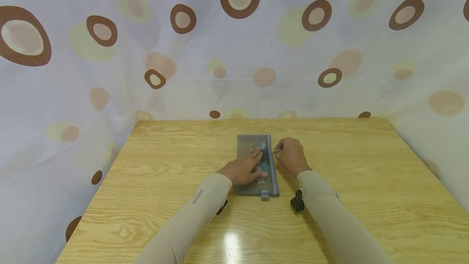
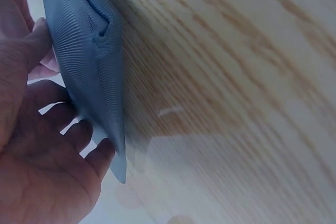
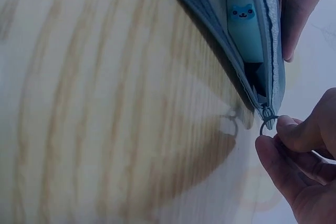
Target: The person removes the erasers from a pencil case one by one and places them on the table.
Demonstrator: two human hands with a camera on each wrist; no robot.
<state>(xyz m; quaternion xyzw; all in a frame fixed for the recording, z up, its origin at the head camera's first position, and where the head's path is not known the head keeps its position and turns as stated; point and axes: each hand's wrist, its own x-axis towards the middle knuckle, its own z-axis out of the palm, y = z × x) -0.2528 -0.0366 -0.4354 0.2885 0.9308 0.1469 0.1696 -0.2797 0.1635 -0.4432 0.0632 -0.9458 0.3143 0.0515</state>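
A grey-blue zip pouch [image 1: 246,144] with see-through mesh lies lengthwise on the table. My left hand [image 1: 242,169] rests on top of it, fingers spread and fairly straight. In the left wrist view, fingertips [image 2: 106,148] touch the pouch [image 2: 86,61]. My right hand [image 1: 292,156], at the pouch's right edge, pinches the zip's ring pull [image 3: 262,128] between thumb and forefinger. The slider is near one end, and the zip gapes open in the right wrist view. Inside shows a turquoise item [image 3: 247,40] with a small bear face; its kind is unclear.
The wood-grain table [image 1: 165,158] runs back to a white sheet [image 1: 220,52] with brown and yellow round patterns, which also hangs at both sides. A black wrist device [image 1: 297,201] sits by the right sleeve. A fabric tab [image 1: 265,197] sticks out from the pouch's near end.
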